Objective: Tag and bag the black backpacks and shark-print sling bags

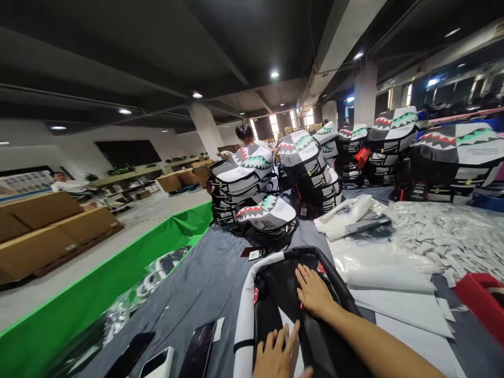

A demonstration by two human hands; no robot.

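Note:
A backpack (275, 286) lies right in front of me, its black inside facing up, with a white edge on the left and a black edge on the right. My right hand (314, 292) rests on the upper part of the black inside, fingers stretched out. Lower down, near a white patch, my left hand (275, 357) is spread with its fingers apart. Neither hand grips anything. Small red pieces show at the backpack's upper edges. A tag (255, 254) lies just beyond it, by another backpack (268, 218) with a shark-mouth print.
Stacked shark-print backpacks (301, 152) stand across the back of the table (189, 294). Clear plastic bags (378, 262) and white sheets (405, 310) lie at right, a red item (482, 302) beyond. Phones (200, 349) are at front left, beside a green-lined trough (79, 299). A person (246, 136) stands behind the stacks.

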